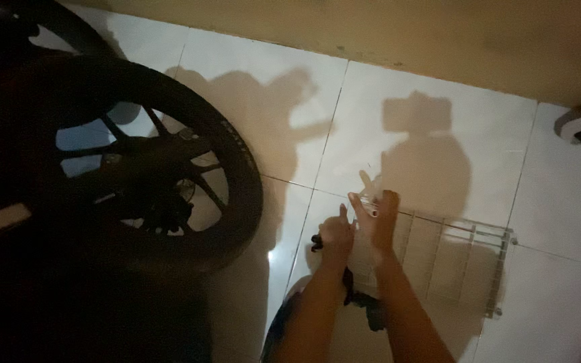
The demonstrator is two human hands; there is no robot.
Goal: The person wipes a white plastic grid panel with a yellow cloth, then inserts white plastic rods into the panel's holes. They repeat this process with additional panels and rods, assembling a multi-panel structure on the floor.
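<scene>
So the thing getting handled here is a white wire rack (458, 259), lying flat on the white tiled floor (263, 128) just in front of the person, a bit right of centre. It's got a row of parallel bars and a raised rail along the far and right edges. The lighting is dim and warm, so fine detail is hard to make out.

The right hand (379, 218) is reaching over the rack's near left corner with the fingers curled around something small and pale at that corner. It's gripping it, but I can't tell what that bit actually is; it could just be the rack's own wire end. The left hand (335, 236) is sitting just beside the right one, closed into a fist with the thumb sticking up, and it's clutching a dark cloth (361, 299) that's hanging down below the wrist between the two forearms.

Moving outward: to the left there's a big black motorcycle wheel (156, 161) with spokes, standing near the hands but not touching them. Behind everything a yellowish wall (405, 33) is running along the top. The shadows of the person's head and arms are falling across the tiles between the wheel and the rack. At the far right edge something white and dark is poking in, too cut off to tell.
</scene>
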